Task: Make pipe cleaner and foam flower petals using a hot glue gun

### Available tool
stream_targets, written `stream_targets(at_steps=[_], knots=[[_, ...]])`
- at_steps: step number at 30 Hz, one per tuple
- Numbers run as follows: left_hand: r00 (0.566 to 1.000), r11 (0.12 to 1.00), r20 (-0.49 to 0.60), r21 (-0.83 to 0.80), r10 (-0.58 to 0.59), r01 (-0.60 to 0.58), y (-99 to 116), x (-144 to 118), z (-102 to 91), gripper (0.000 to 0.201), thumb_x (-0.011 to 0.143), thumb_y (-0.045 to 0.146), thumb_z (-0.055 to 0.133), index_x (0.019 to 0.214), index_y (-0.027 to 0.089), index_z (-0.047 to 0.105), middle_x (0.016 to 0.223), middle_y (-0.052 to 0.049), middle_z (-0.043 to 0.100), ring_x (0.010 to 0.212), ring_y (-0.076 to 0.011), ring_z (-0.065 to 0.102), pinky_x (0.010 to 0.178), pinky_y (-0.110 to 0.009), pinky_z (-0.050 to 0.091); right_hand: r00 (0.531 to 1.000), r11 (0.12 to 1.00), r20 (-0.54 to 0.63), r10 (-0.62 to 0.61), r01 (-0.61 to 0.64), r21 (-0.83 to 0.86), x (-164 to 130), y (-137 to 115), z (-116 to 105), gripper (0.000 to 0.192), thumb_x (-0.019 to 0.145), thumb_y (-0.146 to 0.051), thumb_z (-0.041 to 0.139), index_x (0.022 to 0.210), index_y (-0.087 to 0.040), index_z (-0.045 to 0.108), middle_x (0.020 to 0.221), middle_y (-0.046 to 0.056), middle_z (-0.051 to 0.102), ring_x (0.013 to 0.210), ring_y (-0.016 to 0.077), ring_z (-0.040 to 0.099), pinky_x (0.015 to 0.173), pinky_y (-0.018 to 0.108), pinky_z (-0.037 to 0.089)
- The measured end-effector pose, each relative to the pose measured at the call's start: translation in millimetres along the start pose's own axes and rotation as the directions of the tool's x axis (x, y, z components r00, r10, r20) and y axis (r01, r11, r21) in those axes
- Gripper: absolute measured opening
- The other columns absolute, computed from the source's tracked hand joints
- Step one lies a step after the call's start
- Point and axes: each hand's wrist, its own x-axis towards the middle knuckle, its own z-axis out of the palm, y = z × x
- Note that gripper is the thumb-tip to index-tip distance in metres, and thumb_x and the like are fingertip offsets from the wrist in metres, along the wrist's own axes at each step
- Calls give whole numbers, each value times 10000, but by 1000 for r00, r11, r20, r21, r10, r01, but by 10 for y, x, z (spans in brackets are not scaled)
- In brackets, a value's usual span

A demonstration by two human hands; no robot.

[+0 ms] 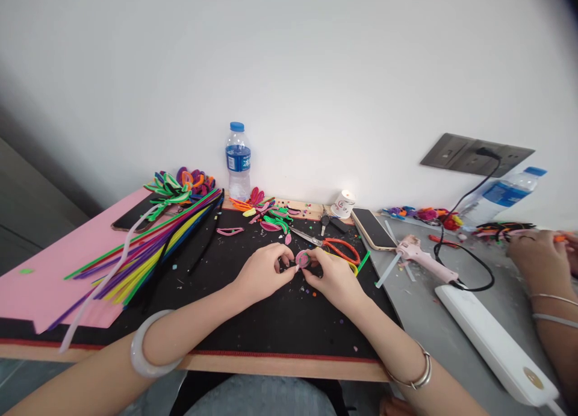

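Over the black mat (253, 319), both my hands pinch a small pink and green coil, which looks like curled pipe cleaner (301, 259). My left hand (266, 273) is closed, thumb and fingertips at the coil's left edge. Closed on its right side is my right hand (336, 279). Just behind my right hand lie orange-handled scissors (342, 248), blades pointing left, and a second, yellow handle shows partly beneath my fingers. Beyond the coil sits a pile of bent pink and green pipe cleaner loops (273, 216). One pink loop (230, 231) lies apart to the left.
Straight pipe cleaners (149, 247) fan across pink sheet (45, 271) at left. A water bottle (238, 163) and paper cup (343, 204) stand by the wall. Rightward are a phone (374, 228), pink glue gun (427, 259), power strip (497, 344) and another person's hand (542, 262).
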Motion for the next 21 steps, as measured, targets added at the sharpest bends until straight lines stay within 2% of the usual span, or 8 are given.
stream_targets(at_steps=[4,10,21], knots=[[1000,1000,14,-19,5,-5,3,-2,-12,113,731,267,592,810,189,571,766,16,594,492,-79,484,493,-206,391,998,986,22,50,-53,157,0,52,-6,218,738,-157,594,948,-196,555,831,40,687,738,175,665,676,277,529],[1000,998,25,-62,-19,20,-19,-1,-18,123,736,251,588,822,194,521,794,22,602,493,-74,491,499,-202,392,993,892,53,102,-115,437,-8,126,-2,161,740,-161,581,891,-193,538,813,30,679,675,143,652,667,275,549],[1000,996,15,-87,-3,4,-53,23,-32,183,752,161,532,927,208,502,803,19,605,516,-78,510,535,-205,426,992,852,57,109,-123,509,-19,124,-12,167,732,-167,582,890,-194,536,801,22,679,651,132,641,654,270,550]])
